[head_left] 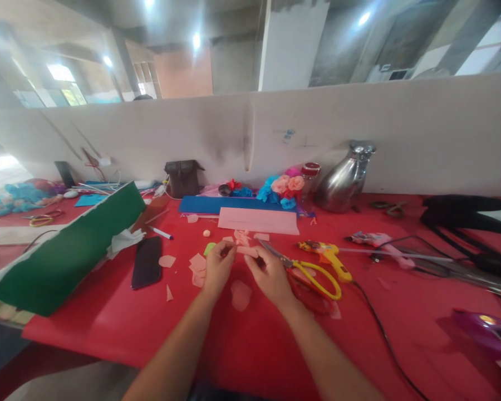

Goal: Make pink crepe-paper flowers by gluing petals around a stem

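A narrow pink paper strip (pixel 247 251) stretches between my two hands above the red table. My right hand (pixel 271 274) pinches its right end between thumb and fingers. At the other end, my left hand (pixel 219 266) is closed in a pinch; the fingertips partly hide what they grip. Just beyond the hands lies a small pile of crumpled pink paper pieces (pixel 242 237). Cut pink paper petals (pixel 198 263) lie beside my left wrist, and one more petal (pixel 241 295) rests between my forearms. Yellow-handled scissors (pixel 317 275) lie right of my right hand.
A yellow glue gun (pixel 336 260) and its cord lie to the right. On the left are a black phone (pixel 146 263) and a slanted green board (pixel 73 253). Behind stand a pink paper sheet (pixel 259 221), paper flowers (pixel 286 185) and a metal jug (pixel 345 181).
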Demonstrator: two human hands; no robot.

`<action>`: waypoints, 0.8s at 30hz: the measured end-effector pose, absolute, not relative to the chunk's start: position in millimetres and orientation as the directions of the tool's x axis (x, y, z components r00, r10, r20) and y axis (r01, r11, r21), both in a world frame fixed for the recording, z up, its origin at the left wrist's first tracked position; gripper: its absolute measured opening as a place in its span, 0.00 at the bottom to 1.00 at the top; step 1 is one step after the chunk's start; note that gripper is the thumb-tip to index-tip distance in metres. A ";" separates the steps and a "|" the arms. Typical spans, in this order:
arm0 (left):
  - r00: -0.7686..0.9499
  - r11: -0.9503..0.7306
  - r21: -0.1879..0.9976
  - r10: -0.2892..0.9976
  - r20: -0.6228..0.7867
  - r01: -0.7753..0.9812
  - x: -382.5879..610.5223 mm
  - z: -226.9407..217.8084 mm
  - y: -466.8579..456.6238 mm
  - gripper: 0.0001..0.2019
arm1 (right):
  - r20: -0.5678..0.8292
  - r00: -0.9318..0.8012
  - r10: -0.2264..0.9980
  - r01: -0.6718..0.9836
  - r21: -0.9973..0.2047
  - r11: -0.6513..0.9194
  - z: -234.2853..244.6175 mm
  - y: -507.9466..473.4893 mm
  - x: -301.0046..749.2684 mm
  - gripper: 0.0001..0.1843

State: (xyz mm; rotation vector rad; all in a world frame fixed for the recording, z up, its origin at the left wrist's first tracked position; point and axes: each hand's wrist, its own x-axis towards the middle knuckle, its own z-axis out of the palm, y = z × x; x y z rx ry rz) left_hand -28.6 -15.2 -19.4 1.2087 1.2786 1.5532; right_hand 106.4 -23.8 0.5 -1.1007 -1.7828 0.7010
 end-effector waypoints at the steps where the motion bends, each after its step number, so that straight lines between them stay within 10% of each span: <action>1: -0.238 -0.211 0.977 0.948 0.213 0.036 -28.4 -21.5 -14.7 0.05 | 0.425 -0.214 0.880 0.452 -0.755 0.475 2.0 -25.3 106.8 0.08; 24: -0.136 -0.330 0.880 0.909 0.394 0.343 -23.0 -16.3 -23.1 0.05 | 0.398 -0.114 0.910 0.901 -0.344 0.263 0.2 -26.1 108.6 0.07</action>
